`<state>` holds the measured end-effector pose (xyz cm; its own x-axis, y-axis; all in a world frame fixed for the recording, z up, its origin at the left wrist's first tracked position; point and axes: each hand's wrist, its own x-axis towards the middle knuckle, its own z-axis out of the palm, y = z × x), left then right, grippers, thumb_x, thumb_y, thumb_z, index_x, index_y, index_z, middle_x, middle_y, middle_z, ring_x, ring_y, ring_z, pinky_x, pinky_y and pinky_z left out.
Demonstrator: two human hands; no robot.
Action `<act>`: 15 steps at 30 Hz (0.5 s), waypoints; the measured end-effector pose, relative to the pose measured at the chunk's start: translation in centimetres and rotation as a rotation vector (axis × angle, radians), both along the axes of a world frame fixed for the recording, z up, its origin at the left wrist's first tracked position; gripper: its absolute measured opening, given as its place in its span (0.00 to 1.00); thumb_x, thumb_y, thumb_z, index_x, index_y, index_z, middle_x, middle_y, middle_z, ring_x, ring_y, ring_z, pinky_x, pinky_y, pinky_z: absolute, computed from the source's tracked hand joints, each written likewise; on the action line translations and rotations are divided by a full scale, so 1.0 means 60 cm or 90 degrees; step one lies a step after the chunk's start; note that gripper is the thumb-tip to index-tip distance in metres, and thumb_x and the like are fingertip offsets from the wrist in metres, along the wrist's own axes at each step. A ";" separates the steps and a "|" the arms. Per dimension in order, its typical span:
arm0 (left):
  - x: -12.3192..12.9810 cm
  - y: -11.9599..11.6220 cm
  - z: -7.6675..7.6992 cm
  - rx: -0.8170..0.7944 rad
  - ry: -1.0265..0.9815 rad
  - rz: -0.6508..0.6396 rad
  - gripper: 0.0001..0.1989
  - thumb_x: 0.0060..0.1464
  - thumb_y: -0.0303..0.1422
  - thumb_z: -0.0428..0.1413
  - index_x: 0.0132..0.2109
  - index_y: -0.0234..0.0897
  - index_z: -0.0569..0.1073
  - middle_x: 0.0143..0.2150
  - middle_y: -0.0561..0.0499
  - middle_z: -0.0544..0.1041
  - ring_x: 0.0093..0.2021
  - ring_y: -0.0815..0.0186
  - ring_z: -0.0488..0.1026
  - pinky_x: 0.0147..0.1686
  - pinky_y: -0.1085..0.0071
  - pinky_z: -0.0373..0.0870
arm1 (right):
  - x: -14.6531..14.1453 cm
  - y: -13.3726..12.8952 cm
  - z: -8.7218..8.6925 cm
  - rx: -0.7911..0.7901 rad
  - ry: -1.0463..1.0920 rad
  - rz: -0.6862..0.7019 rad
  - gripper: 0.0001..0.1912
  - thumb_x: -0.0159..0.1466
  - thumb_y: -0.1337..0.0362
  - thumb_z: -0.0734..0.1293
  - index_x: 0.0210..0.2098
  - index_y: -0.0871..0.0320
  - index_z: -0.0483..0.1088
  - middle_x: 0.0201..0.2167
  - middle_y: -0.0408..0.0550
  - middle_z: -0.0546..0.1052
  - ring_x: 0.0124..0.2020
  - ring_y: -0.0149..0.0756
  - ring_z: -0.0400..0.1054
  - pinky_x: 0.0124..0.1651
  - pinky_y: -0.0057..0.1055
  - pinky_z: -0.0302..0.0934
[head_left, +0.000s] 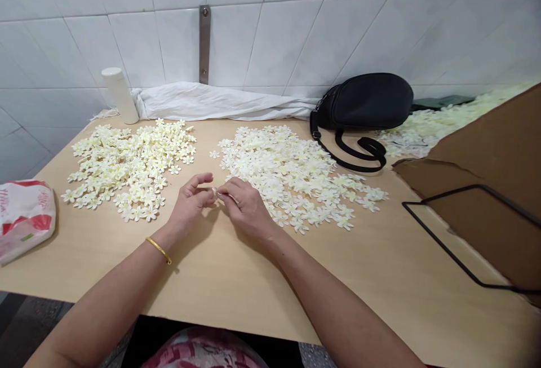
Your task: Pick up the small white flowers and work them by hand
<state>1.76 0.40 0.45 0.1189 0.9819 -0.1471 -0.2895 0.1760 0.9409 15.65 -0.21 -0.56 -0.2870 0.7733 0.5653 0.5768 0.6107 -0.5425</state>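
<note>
My left hand (195,198) and my right hand (245,204) meet over the table between two heaps of small flowers. Pinched between their fingertips is a small whitish flower piece (215,191), mostly covered by the fingers. Thumb and index finger of the left hand close on one side of it, and the right fingertips grip the other side. A heap of cream-yellow flowers (131,159) lies to the left. Nearer the right hand spreads a heap of whiter flowers (287,171). One single flower (214,154) rests just beyond my fingers.
A white bottle (120,94) and a rolled white cloth (220,103) stand along the tiled wall. A black bag (367,100) with a strap sits behind the right heap. To the right are a cardboard box (490,171) and a black metal frame (448,249). A tissue pack (26,216) lies far left.
</note>
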 end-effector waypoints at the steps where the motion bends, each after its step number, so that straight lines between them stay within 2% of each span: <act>1: -0.001 0.000 0.001 0.001 0.009 -0.013 0.13 0.36 0.24 0.59 0.35 0.35 0.73 0.28 0.52 0.73 0.27 0.73 0.69 0.31 0.74 0.65 | 0.001 0.001 0.001 -0.019 0.028 0.008 0.09 0.60 0.71 0.57 0.29 0.57 0.67 0.26 0.46 0.68 0.29 0.32 0.62 0.35 0.30 0.55; 5: 0.000 -0.003 0.005 0.008 0.041 -0.042 0.03 0.38 0.25 0.59 0.25 0.32 0.71 0.21 0.52 0.70 0.22 0.74 0.65 0.28 0.74 0.63 | 0.004 0.004 0.001 -0.047 0.075 -0.012 0.09 0.60 0.71 0.57 0.27 0.57 0.66 0.25 0.45 0.68 0.28 0.32 0.62 0.33 0.29 0.56; 10: 0.003 -0.003 0.003 -0.038 0.030 0.015 0.04 0.37 0.25 0.58 0.23 0.33 0.68 0.19 0.53 0.69 0.21 0.73 0.66 0.26 0.74 0.62 | 0.003 0.005 -0.004 0.037 0.032 -0.088 0.08 0.61 0.70 0.56 0.31 0.58 0.66 0.29 0.49 0.69 0.33 0.36 0.63 0.37 0.32 0.56; 13: 0.002 0.000 0.000 -0.047 0.021 0.033 0.05 0.38 0.25 0.58 0.23 0.33 0.68 0.19 0.53 0.70 0.22 0.73 0.66 0.26 0.74 0.62 | 0.000 0.004 -0.007 0.054 -0.021 -0.072 0.09 0.61 0.69 0.56 0.31 0.58 0.67 0.29 0.49 0.69 0.33 0.36 0.62 0.38 0.33 0.56; 15: 0.002 0.000 0.000 -0.010 0.038 0.037 0.05 0.37 0.25 0.58 0.23 0.34 0.68 0.19 0.54 0.69 0.22 0.74 0.66 0.26 0.75 0.62 | -0.002 0.003 -0.009 0.037 -0.036 -0.052 0.09 0.61 0.69 0.56 0.30 0.58 0.68 0.27 0.49 0.69 0.32 0.36 0.62 0.37 0.33 0.56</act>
